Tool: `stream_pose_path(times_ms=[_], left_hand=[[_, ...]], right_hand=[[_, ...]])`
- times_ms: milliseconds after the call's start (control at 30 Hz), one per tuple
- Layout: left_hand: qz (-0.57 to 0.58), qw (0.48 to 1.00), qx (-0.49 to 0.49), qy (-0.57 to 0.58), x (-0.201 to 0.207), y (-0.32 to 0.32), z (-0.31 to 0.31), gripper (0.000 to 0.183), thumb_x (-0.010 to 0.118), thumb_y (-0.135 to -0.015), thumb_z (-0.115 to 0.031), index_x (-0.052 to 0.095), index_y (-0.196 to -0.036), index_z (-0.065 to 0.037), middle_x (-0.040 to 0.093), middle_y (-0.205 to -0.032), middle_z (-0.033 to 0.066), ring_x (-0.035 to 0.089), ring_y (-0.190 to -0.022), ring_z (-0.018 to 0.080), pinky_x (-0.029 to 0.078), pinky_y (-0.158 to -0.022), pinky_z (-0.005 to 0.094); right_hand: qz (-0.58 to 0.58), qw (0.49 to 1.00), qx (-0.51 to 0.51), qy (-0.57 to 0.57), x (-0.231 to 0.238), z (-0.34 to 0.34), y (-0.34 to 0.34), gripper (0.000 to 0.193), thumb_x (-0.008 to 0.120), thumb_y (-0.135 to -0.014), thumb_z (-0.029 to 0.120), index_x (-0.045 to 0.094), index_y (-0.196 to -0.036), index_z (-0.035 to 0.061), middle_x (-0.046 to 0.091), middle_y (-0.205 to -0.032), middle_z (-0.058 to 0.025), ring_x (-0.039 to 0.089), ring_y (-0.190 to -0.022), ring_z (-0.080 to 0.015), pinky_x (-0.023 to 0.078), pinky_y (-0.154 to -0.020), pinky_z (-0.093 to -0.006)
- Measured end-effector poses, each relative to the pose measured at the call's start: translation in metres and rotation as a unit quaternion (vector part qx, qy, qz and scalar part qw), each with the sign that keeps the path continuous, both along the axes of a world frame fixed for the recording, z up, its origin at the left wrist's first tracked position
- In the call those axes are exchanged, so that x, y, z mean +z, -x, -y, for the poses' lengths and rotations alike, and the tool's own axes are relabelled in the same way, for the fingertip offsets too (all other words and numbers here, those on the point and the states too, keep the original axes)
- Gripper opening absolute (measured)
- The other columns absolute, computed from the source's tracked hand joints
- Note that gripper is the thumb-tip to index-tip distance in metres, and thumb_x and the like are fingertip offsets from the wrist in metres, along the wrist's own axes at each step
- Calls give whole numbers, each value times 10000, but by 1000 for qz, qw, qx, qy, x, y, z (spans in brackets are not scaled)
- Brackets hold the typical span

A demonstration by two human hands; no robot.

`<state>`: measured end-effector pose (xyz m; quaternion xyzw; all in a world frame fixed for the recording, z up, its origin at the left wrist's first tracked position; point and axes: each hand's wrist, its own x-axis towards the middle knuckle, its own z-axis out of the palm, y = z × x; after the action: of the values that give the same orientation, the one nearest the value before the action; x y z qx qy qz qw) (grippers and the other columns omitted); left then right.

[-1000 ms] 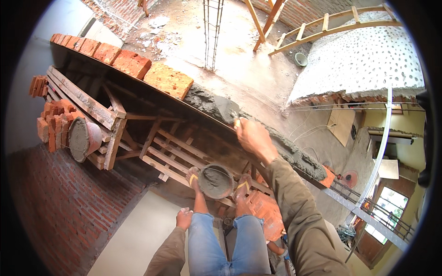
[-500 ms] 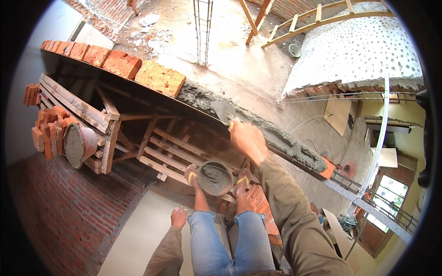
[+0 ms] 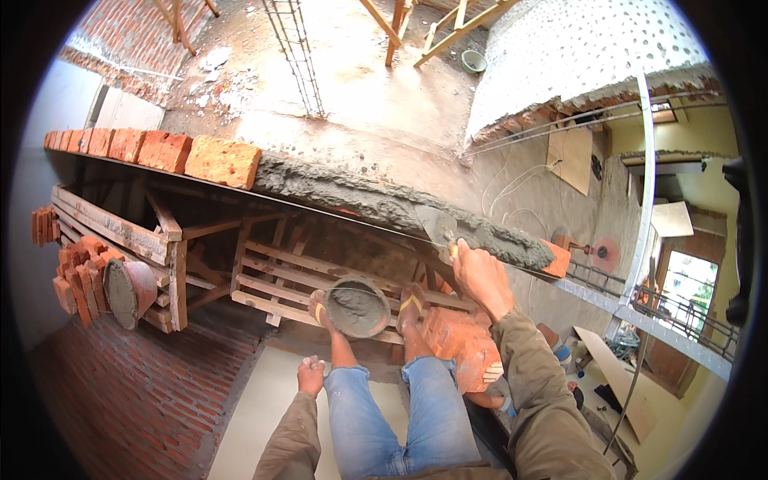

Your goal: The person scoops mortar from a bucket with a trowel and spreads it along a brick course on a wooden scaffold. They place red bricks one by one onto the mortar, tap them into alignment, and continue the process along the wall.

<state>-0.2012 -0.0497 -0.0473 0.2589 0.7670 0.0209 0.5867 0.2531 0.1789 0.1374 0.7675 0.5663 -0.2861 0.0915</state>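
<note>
My right hand [image 3: 484, 276] is closed around the handle of a trowel [image 3: 436, 224]. The trowel's flat blade rests against the bed of grey mortar [image 3: 344, 188] along the top of the wall. A thin taut string runs along the near edge of this bed. To the left, a row of orange bricks [image 3: 222, 163] stands on the wall, and a single brick [image 3: 555, 258] sits at the mortar's right end. Low over my lap, my left hand [image 3: 310, 374] has its fingers curled, with nothing visible in it. A bucket of mortar [image 3: 358, 307] stands between my feet.
My feet are on a slatted wooden scaffold [image 3: 280, 280]. Stacked bricks [image 3: 460, 344] lie beside my right foot. A second mortar bucket [image 3: 130, 292] and more bricks [image 3: 84, 276] are at left. A metal beam [image 3: 672, 340] crosses at right; parts of another person show below.
My right hand and the trowel have moved right along the mortar bed. The view has shifted, so the brick row sits farther left. My left hand stays low and curled.
</note>
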Motion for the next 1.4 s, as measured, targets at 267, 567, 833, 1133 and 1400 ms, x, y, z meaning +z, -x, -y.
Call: stream_pose_path(times_ms=[267,567,833,1133,1400], left_hand=[[-14,997,-60,-41,8,-28,-12,419,642,-953,-113,567,-1292,122,690,-1159,174,667,-953,189,539,-856,313],[-5,996,-78,-39,14,-61,-19,403,643,-951,-114,578,-1281,108,688,-1131,159,658,-934,189,529,-839,313],[6,995,-91,-35,14,-80,-27,391,654,-943,-116,592,-1257,108,692,-1166,190,668,-1009,215,530,-892,333],[-20,988,-151,-35,-10,-81,-30,484,707,-910,-250,620,-1253,80,695,-1193,237,674,-1124,285,520,-969,375],[-99,988,-114,15,-122,-48,-59,593,774,-854,-210,569,-1295,130,673,-1217,264,648,-1166,292,516,-971,365]], right_hand=[[41,997,-57,14,-7,59,-66,333,519,-1008,267,630,-1165,-5,710,-853,-242,694,-815,-445,531,-697,-566],[63,992,-104,15,1,108,-129,314,530,-1001,272,638,-1140,12,707,-830,-237,690,-796,-443,525,-684,-564],[77,988,-106,-79,32,151,-144,344,658,-925,266,638,-1161,16,695,-908,-186,684,-803,-387,528,-643,-522],[-163,985,17,61,-26,199,-4,376,674,-898,226,601,-1187,-2,660,-1008,-238,674,-881,-395,540,-721,-484],[-23,989,51,135,-252,197,175,376,526,-969,179,586,-1229,-86,676,-1096,-214,682,-1011,-351,583,-816,-433]])
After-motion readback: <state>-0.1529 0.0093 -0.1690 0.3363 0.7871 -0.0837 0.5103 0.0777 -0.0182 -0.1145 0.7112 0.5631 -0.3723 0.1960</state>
